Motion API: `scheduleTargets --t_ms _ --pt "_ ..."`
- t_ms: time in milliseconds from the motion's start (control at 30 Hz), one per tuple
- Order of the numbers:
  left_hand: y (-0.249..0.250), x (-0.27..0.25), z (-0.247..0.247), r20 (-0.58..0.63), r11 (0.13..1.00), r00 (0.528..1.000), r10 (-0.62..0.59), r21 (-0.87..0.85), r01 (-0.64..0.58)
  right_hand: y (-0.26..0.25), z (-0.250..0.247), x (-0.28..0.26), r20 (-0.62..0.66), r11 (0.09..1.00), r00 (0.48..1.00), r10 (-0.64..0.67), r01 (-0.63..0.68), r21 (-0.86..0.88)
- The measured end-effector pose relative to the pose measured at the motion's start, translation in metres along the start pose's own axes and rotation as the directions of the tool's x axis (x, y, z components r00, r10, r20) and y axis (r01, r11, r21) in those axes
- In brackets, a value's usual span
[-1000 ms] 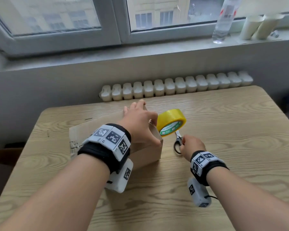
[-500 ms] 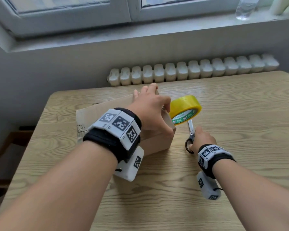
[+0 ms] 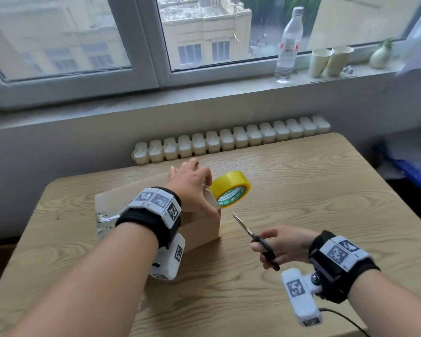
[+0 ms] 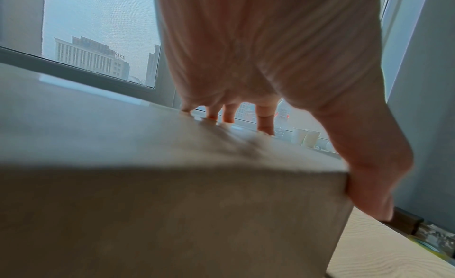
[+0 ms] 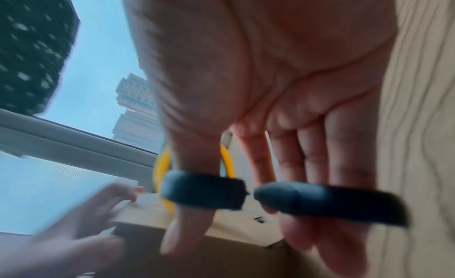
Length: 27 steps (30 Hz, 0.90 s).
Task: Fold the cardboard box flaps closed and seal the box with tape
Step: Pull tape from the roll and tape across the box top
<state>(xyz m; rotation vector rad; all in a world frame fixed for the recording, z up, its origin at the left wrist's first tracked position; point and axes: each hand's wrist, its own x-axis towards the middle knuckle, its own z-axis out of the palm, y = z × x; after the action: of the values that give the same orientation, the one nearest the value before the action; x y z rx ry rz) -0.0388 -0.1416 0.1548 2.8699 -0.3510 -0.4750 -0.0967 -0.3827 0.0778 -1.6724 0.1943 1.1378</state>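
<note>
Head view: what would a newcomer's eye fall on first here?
The yellow tape roll stands out, propped at the cardboard box's right end, where the left hand presses down on the box top. Nearer the camera, the right hand holds black-handled scissors pointing toward the tape.

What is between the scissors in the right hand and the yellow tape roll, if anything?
Nothing visible. From the head view, the scissors in the right hand point toward the tape roll across bare table.

Soft window daylight; blurred wrist views.
</note>
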Motion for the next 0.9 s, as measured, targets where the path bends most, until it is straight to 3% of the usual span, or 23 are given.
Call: scheduleTargets --t_ms 100,300,733,900 --pt "0.000 0.002 0.003 -0.022 1.000 1.000 0.015 0.009 -0.015 -0.013 0.007 -0.028 0.126 0.994 0.987 -0.104 0.101 0.031" --pt "-0.002 0.002 0.007 -0.062 0.999 0.997 0.041 0.003 -0.041 -0.039 0.010 -0.055 0.125 0.976 0.972 -0.201 0.189 0.105" --pt "-0.009 -0.001 0.009 -0.111 0.998 0.993 0.044 -0.044 -0.049 -0.072 0.034 -0.010 0.085 0.925 0.981 -0.174 0.133 0.356" --pt "-0.008 -0.003 0.010 -0.103 0.998 0.994 0.040 -0.041 -0.044 -0.070 0.032 -0.003 0.060 0.903 0.971 -0.231 0.191 0.384"
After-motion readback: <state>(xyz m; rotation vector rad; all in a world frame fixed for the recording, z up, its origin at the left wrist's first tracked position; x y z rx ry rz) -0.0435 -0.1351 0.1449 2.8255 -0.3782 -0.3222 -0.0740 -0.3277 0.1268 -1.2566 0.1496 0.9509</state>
